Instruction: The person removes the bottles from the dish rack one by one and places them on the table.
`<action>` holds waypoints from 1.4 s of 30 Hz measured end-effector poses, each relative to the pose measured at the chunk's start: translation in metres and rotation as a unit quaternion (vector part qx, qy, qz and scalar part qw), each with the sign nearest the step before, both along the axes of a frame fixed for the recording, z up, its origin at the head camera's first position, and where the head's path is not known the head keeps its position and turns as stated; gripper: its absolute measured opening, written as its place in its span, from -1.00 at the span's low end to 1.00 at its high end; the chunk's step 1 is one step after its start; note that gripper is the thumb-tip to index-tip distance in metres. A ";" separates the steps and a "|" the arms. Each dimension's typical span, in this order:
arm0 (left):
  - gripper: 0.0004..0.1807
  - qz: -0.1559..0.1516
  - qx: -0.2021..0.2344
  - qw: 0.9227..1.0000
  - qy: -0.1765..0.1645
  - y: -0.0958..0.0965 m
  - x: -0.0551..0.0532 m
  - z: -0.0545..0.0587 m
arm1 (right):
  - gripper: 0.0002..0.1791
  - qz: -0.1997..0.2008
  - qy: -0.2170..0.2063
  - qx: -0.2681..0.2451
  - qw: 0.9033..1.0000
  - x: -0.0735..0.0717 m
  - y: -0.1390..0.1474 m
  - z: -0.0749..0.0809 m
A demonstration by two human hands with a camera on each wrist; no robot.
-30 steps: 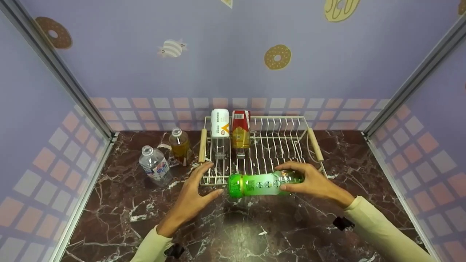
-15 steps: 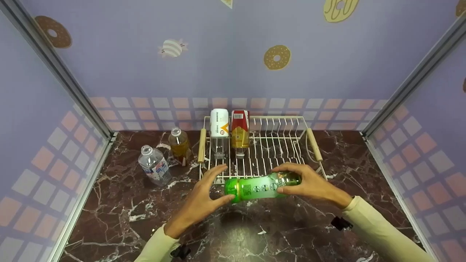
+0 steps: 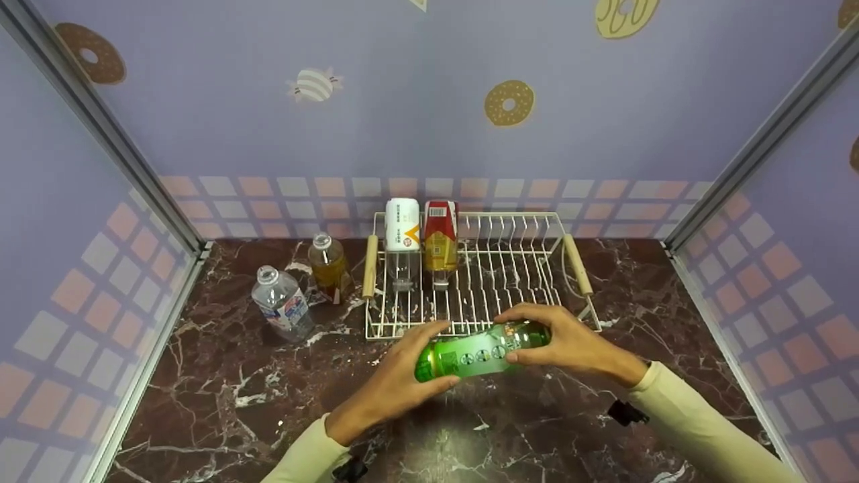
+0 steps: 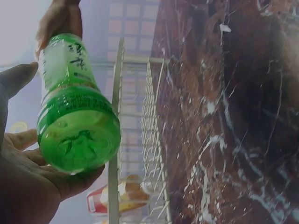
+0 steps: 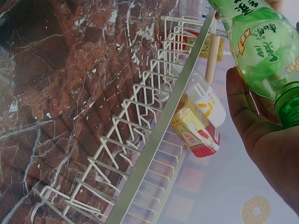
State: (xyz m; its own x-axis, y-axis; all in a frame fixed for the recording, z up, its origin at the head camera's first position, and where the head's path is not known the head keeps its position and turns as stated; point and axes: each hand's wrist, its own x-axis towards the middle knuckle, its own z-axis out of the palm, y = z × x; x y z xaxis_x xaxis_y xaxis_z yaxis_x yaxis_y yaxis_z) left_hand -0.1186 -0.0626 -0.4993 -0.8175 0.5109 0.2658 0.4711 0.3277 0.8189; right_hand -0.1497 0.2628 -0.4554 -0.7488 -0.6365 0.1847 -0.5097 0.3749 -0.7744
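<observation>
The right hand (image 3: 567, 339) grips a translucent green plastic bottle with a pale green label (image 3: 478, 355) at its cap end, thumb on the near side and fingers on the far side. The left hand (image 3: 399, 369) is spread around the base end, thumb and fingers parted and fairly straight; how firmly it bears on the bottle cannot be told. The bottle lies nearly horizontal, right of lower centre in the head view, raised above the dark red-brown marbled desk (image 3: 470, 449). Its base points left and slightly toward the bottom of the frame. In the head view it overlaps the front edge of a white wire rack (image 5: 158, 137).

The rack occupies the centre of the frame, with a pale wooden handle (image 3: 370, 267) at its left end and a matching handle (image 3: 578, 265) at its right end. Toward its left end, two containers rest side by side: a clear bottle with a white, orange-marked label (image 3: 402, 235) and a red-and-yellow container (image 3: 441, 235).

Left of the rack, two bottles stand upright on the desk: a clear bottle with an amber body (image 3: 329, 268) and, nearer the bottom of the frame, a colourless clear bottle with a blue, red and white label (image 3: 283, 310).
</observation>
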 end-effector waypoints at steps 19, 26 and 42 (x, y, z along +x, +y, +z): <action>-0.13 -0.014 -0.072 0.997 -0.022 0.011 -0.002 0.004 | -0.41 0.031 0.011 0.026 0.999 0.006 -0.010 0.000; -0.14 -0.024 -0.100 0.994 -0.038 0.016 -0.004 0.001 | -0.41 0.034 0.007 0.035 0.999 0.007 -0.017 -0.003; -0.25 -0.029 -0.157 0.987 -0.018 0.020 -0.004 -0.001 | -0.37 0.061 0.033 0.071 0.995 0.006 -0.027 -0.001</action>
State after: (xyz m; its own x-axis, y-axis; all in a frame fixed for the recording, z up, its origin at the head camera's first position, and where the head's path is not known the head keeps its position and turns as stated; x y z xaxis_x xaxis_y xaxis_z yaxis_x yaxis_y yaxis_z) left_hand -0.1227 -0.0431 -0.4999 -0.7905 0.6098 0.0573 0.4685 0.5416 0.6980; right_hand -0.1435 0.2356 -0.4565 -0.6544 -0.7446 0.1321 -0.6056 0.4114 -0.6811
